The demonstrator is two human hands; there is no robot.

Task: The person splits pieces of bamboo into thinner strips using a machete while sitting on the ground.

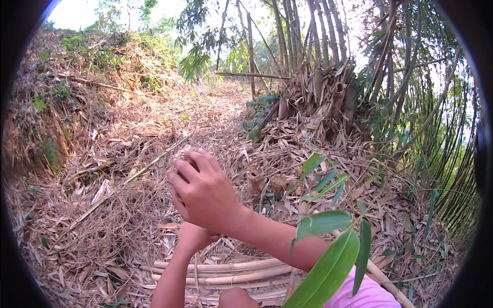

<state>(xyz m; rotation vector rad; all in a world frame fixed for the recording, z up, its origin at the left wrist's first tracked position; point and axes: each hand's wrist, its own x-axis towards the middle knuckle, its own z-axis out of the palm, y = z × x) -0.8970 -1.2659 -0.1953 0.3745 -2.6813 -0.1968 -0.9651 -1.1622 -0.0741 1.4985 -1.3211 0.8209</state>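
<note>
My right hand (205, 192) is raised in front of me, near the middle of the view. Its fingers are bent and curl over to the far side, with small gaps between them. Brownish patches show in those gaps, but I cannot make out what they belong to. Just below it, my left hand (194, 237) comes up from the lower edge, touching or nearly touching the right wrist. The right hand covers most of its fingers. Several pale, cut bamboo poles (241, 277) lie side by side on the ground beneath my forearms.
Dry bamboo leaves (123, 231) cover the ground. A thin bamboo stick (154, 161) lies slanting at left. Green leaves (328, 262) hang close at lower right. A bamboo clump (318, 87) stands behind, with cut stumps (255, 182) nearer me. An earth bank (46, 138) rises at left.
</note>
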